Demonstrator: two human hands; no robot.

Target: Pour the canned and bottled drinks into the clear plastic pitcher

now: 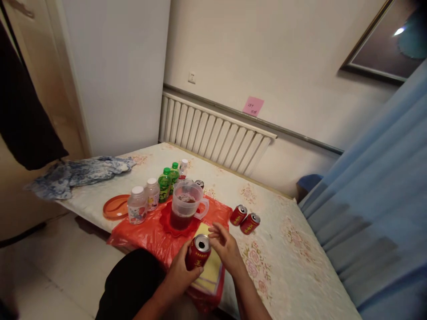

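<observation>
My left hand (183, 270) is wrapped round a red drink can (197, 257), its top opening showing dark. Close to the can's right side, my right hand (227, 250) has its fingers apart and holds nothing. Beyond the can stands a clear plastic pitcher (184, 205) with dark brown liquid and some foam inside. A red scalloped dish (166, 222) lies under the pitcher. Below my hands, a yellow cloth (211, 274) rests on a red plastic sheet (147, 235). Two more red cans, one nearer the pitcher (238, 215) and one farther right (250, 224), stand upright with opened tops.
Two clear jars with white lids (137, 206) and green-capped bottles (164, 184) stand left of the pitcher. An orange ring-shaped lid (115, 207) lies near the left edge of the floral-covered table (293, 275). A blue curtain (376, 178) hangs at right; a radiator (213, 133) lines the wall.
</observation>
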